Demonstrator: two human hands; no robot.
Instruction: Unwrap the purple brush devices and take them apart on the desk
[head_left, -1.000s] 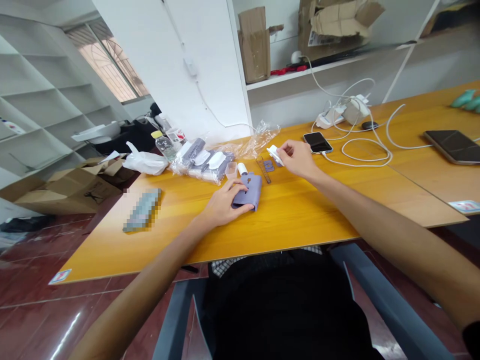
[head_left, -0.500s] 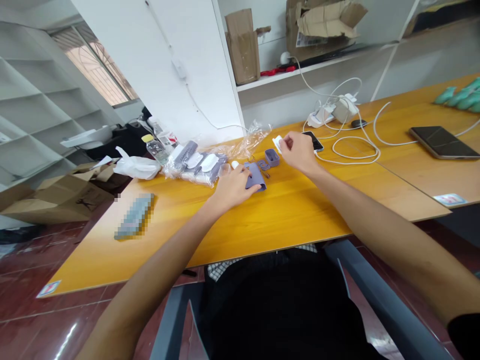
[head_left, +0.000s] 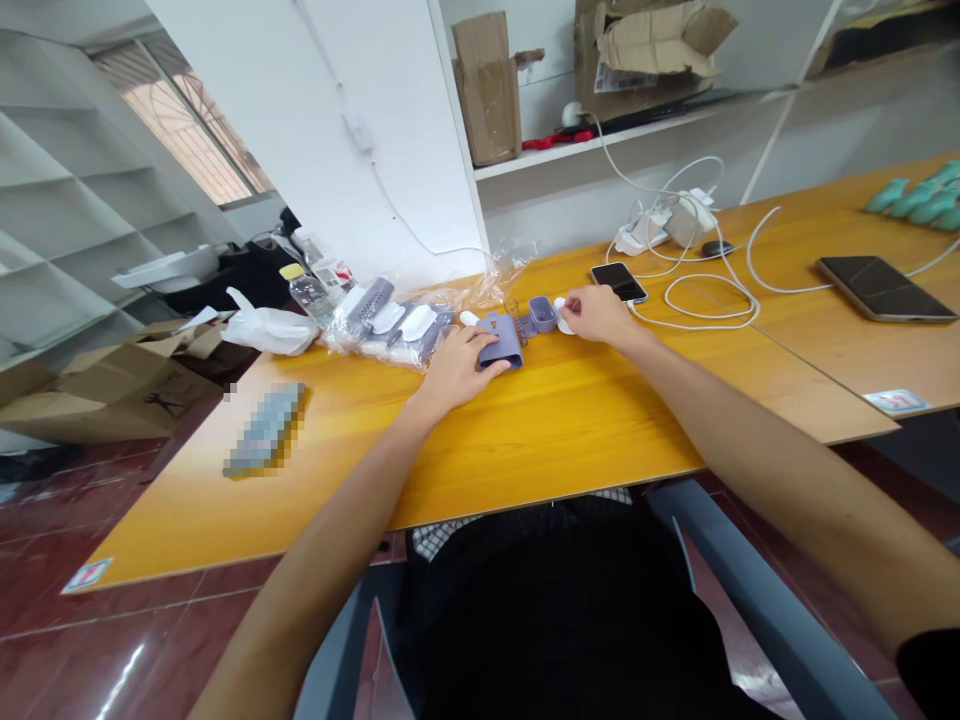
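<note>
My left hand (head_left: 455,366) rests on a lilac plastic holder (head_left: 501,343) lying on the yellow table (head_left: 570,430), fingers curled over its near edge. My right hand (head_left: 598,313) pinches a small white piece (head_left: 559,313) down at the tabletop, just right of a small lilac cup-shaped part (head_left: 541,314). A thin wire rack piece (head_left: 517,322) lies between the holder and the cup part. A small white cylinder (head_left: 469,319) stands just behind the holder.
Clear plastic bags with grey and white parts (head_left: 397,328) lie left of the holder, beside a water bottle (head_left: 304,290). A phone (head_left: 618,281), white cables (head_left: 705,300) and chargers (head_left: 686,220) sit to the right; a tablet (head_left: 885,288) farther right. Cardboard boxes (head_left: 112,385) lie on the floor.
My right hand has come down from above the phone to the tabletop beside the lilac cup part, still holding the white piece. My left hand stays on the holder.
</note>
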